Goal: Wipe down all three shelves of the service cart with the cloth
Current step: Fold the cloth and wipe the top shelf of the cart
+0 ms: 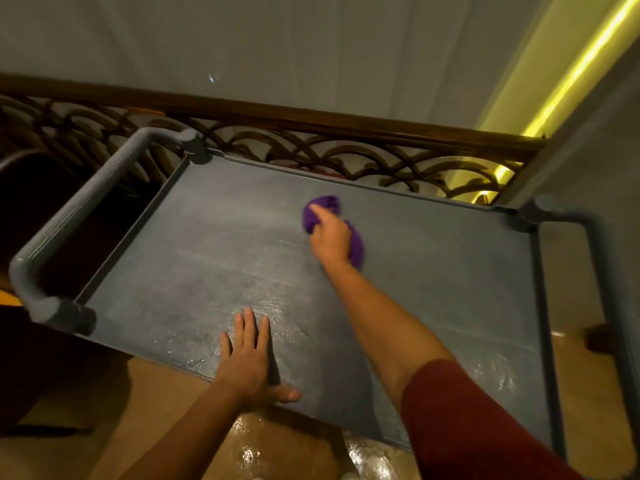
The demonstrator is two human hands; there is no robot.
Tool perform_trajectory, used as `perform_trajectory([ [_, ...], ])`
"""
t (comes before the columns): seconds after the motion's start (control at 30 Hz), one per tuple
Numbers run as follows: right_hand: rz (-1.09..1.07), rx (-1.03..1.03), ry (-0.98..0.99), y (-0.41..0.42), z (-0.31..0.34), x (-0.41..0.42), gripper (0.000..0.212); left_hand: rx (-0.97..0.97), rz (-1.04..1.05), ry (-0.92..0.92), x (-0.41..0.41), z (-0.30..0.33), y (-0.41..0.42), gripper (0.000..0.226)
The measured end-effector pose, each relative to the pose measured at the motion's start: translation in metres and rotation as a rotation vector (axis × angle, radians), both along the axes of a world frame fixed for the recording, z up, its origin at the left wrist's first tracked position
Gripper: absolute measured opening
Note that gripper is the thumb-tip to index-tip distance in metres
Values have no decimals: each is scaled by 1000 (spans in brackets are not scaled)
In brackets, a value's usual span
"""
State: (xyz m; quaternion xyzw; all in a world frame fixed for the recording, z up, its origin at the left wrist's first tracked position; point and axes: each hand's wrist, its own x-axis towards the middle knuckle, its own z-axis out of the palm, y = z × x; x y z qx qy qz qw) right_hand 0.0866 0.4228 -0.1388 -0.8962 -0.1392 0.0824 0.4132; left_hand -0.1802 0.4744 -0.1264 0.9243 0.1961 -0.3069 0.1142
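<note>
The grey top shelf (194, 244) of the service cart fills the middle of the view, with wet streaks shining near its front edge. My right hand (330, 237) presses a bunched purple cloth (356, 245) onto the shelf, a little right of centre and toward the far rim. My left hand (247, 358) lies flat on the front edge, fingers spread, thumb hooked over the rim. The lower shelves are hidden under the top one.
A grey push handle (79, 209) sticks out at the cart's left end, and another handle (602, 258) at the right end. Behind the cart runs a dark wooden railing (311, 133) with curved metalwork. A glossy brown floor (166, 410) lies below.
</note>
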Motion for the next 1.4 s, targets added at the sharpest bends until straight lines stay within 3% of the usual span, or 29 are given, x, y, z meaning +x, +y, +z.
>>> perform_trajectory([
  [0.1,243,29,65,18,6,-50,49,-80,48,-76,-6,3,7,153],
  [0.27,383,91,224,-65,26,-125,46,-216,83,-117,-9,14,27,148],
  [0.37,369,84,282,-124,31,-177,45,-163,48,-119,-9,11,23,136],
  [0.5,269,-164,286,-176,39,-232,39,-196,40,-63,-11,22,23,124],
  [0.6,156,-282,313,-195,45,-234,41,-298,74,-78,-13,39,31,103],
  [0.67,43,-197,314,-196,62,-230,40,-322,50,-193,-22,48,33,86],
  [0.77,-232,123,253,-184,101,-232,34,-411,16,-311,-42,63,29,76],
  [0.9,-395,540,314,-136,156,-252,30,-762,96,-447,-69,95,32,100],
  [1.0,-348,569,307,-89,177,-275,27,-995,25,-560,-75,127,32,111],
  [1.1,-252,606,334,-58,186,-295,20,-1245,54,-536,-73,148,37,78],
  [1.27,-278,649,349,-59,165,-304,13,-1167,200,-403,-74,142,42,36],
  [1.33,-255,507,321,-70,138,-306,27,-1170,311,-381,-77,127,36,29],
  [1.4,-219,425,414,-83,113,-310,58,-1177,445,-373,-78,109,24,31],
])
